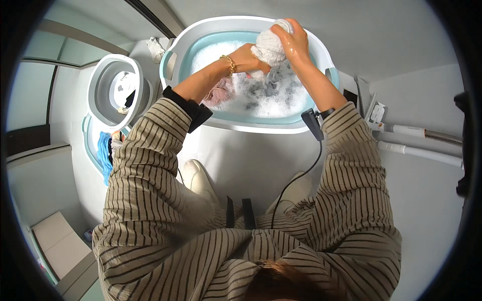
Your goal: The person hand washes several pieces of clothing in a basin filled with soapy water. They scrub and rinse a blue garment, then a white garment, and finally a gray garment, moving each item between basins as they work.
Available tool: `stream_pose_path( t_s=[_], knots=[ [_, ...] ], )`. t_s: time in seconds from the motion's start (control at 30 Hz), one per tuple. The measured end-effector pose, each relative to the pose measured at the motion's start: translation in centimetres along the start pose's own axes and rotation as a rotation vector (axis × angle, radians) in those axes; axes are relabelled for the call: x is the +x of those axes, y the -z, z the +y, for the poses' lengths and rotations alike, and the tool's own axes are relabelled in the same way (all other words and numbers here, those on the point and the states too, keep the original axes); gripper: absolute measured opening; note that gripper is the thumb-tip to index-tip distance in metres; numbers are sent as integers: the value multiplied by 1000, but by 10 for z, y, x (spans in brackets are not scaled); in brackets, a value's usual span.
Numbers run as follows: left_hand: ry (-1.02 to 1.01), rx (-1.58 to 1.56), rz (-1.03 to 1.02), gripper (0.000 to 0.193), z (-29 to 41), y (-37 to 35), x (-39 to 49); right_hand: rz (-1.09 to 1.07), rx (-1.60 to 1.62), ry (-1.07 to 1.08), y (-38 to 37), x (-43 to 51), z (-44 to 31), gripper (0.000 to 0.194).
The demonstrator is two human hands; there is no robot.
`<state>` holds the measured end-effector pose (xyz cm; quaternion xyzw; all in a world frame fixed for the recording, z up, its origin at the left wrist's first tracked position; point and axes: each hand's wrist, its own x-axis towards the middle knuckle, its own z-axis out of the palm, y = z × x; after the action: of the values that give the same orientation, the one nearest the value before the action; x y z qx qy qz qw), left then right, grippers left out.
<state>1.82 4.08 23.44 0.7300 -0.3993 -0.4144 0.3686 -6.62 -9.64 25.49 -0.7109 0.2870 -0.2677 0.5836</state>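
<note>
A bunched white cloth (pixel 269 48) is held above the suds by both my hands. My left hand (pixel 248 60) grips its lower end, and a gold chain bracelet (pixel 228 66) circles that wrist. Higher up, my right hand (pixel 295 41) is wrapped around the cloth's upper end, its skin wet. Below is a white and teal plastic tub (pixel 248 128) holding foamy water (pixel 278 105). A pink cloth (pixel 219 92) lies partly in the foam at the left. Greyish fabric shows faintly through the suds, its shape unclear.
Grey and white basins (pixel 92 88) at the left contain a few small items. Under them, another tub (pixel 87 141) holds a blue cloth (pixel 104 154). White tubes (pixel 410 130) lie at the right. A black cable (pixel 297 177) runs from my right wrist strap (pixel 313 122).
</note>
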Motion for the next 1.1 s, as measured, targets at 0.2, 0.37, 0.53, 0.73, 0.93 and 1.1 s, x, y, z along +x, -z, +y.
stream_pose_path(
  t_s=[0.2,0.37,0.53,0.73,0.93,1.1],
  knots=[
    [-164,284,308,76,-15,-9,-3,-19,398,-463,1,-5,22,40],
    [-259,248,422,65,-8,-25,-12,-35,373,-224,-2,-6,10,22],
    [-229,-139,145,28,9,-14,-25,-193,197,191,3,-12,-11,18],
    [15,-443,-178,46,5,-7,-41,-275,16,258,3,-25,-19,18],
    [19,-880,-396,29,-21,-29,-43,-385,120,186,8,-34,-15,16],
    [-33,-1106,-546,30,-31,-44,-31,-404,-152,604,4,-14,-5,14]
  ],
)
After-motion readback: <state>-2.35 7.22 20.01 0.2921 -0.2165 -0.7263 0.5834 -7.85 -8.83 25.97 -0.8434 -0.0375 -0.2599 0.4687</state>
